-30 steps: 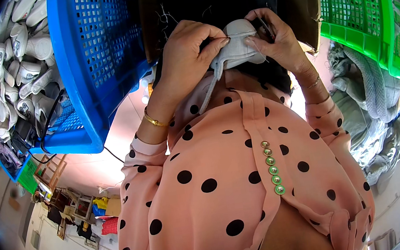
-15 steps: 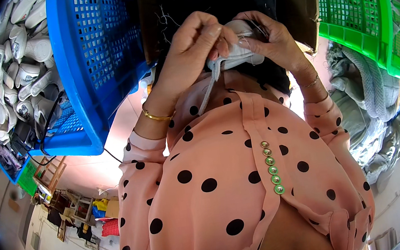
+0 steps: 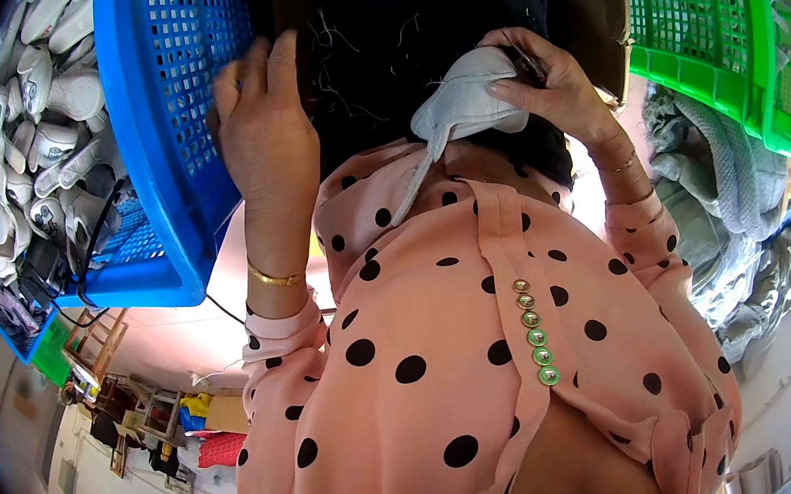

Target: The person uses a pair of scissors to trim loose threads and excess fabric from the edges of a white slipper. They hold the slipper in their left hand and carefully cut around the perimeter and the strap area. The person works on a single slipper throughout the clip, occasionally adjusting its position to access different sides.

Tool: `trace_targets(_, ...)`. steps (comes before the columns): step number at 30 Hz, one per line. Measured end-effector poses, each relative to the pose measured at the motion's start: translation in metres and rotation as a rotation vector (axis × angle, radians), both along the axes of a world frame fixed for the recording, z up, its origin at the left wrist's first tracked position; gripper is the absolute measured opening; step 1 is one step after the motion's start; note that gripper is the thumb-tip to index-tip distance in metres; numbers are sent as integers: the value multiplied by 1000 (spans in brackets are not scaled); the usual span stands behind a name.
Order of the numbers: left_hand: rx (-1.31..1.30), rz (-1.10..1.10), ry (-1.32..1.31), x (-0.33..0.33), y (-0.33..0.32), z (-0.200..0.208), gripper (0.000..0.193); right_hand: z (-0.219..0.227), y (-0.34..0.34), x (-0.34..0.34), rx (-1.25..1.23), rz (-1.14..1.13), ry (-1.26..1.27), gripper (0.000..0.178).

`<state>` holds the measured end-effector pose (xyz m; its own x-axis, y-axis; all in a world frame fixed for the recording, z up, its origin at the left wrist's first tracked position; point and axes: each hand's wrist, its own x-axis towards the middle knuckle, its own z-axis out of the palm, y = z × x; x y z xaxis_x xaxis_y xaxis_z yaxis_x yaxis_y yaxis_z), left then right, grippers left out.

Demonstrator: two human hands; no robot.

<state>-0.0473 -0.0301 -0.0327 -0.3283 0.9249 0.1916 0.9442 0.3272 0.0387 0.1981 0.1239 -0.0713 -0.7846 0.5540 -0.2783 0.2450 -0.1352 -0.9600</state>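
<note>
My right hand (image 3: 549, 82) grips a white shoe upper (image 3: 468, 97) by its right end, thumb on top and fingers behind. A narrow pale strip (image 3: 419, 182) hangs from the upper down toward the pink dotted shirt. Beside the fingers shows a small dark patch, and I cannot make out what it is. My left hand (image 3: 266, 114) is raised beside the blue crate, away from the upper. Its fingers point up and stand partly apart, with nothing seen in them. Below it, a gold bangle (image 3: 276, 279) circles the wrist.
At left, a blue plastic crate (image 3: 144, 160) stands close to my left arm, with many white shoe uppers (image 3: 52, 142) beyond its rim. A green crate (image 3: 696, 27) is at right, above grey fabric pieces (image 3: 740, 172). Loose thread ends dot the dark cloth (image 3: 423, 3) over my lap.
My left hand has let go of the shoe upper and moved left toward the blue crate, its fingers straightening. The right hand keeps hold of the upper, which now shows more fully.
</note>
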Motion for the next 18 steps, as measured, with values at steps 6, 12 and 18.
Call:
trace_targets(6,215,-284,-820,39,17,6,37,8,1,4,-82,24,34,44)
trace_targets(12,234,-525,-788,56,46,-4,29,6,-3,5,-73,-8,49,46)
trace_targets(18,252,-565,-822,55,56,-8,14,10,-8,-2,-34,-10,47,47)
